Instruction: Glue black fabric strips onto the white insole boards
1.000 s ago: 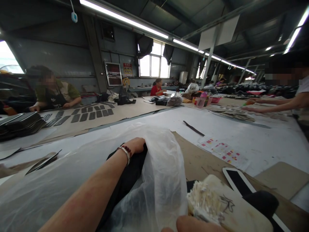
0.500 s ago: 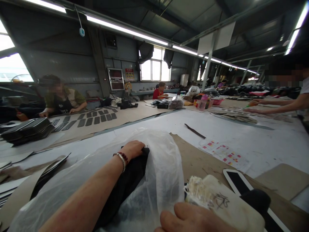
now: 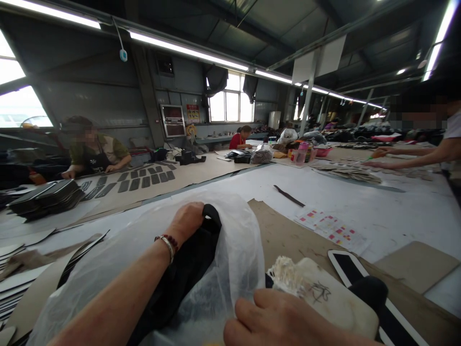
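Observation:
A translucent plastic bag [image 3: 239,240] lies open in front of me, with black cloth [image 3: 187,269] inside it. My left hand [image 3: 187,221] reaches into the bag, its fingers closed on a folded edge of that cloth. Lower down, my right hand [image 3: 281,317] is curled at the bag's right edge and grips the plastic, though its fingertips are partly hidden. Just beyond the right hand lies a white plastic container [image 3: 324,288] with handwritten marks, a frayed white tuft at one end and a dark rounded part at the other.
A white-edged black strip [image 3: 351,269] rests by the container on brown sheet material [image 3: 273,226]. Farther off are a dark strip [image 3: 288,195] and a printed sheet [image 3: 333,226]. Stacked flat pieces [image 3: 21,288] stand at left. Co-workers sit at left and centre; another reaches in at right.
My left hand has moved slightly left and up, and the black cloth's edge now shows as a raised loop. The right hand has shifted a little left and up at the bag's edge.

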